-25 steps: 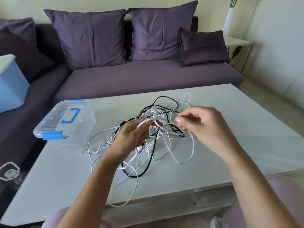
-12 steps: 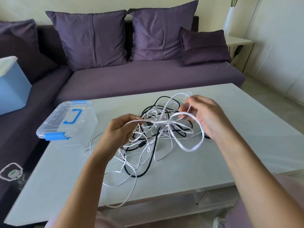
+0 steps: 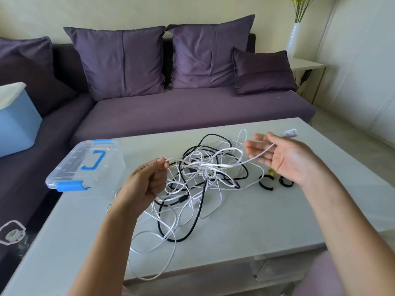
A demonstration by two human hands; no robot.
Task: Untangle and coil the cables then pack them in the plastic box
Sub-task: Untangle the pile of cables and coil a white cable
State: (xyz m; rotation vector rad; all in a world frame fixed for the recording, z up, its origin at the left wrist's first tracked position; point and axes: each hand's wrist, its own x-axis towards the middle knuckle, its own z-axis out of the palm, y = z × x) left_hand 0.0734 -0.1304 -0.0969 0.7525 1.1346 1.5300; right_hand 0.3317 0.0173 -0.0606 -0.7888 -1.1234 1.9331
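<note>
A tangle of white and black cables (image 3: 198, 178) lies in the middle of the pale table (image 3: 267, 227). My left hand (image 3: 145, 186) pinches a white cable strand at the tangle's left side, fingers curled. My right hand (image 3: 284, 157) is held palm up to the right of the tangle, fingers spread. A flat white cable (image 3: 226, 165) runs across its palm, and the white plug end (image 3: 290, 132) sticks out past the hand. The clear plastic box (image 3: 85, 165), lid shut with blue latches and a blue handle, sits on the table's left part.
Two black cable ties (image 3: 266, 182) lie on the table under my right hand. One white cable loop hangs over the table's near edge. A purple sofa (image 3: 192, 112) with cushions stands behind. A blue bin (image 3: 15, 122) sits on it at left.
My right hand has opened and moved right, drawing the white cable's plug end out of the tangle. My left hand stays at the tangle's left side, holding a strand.
</note>
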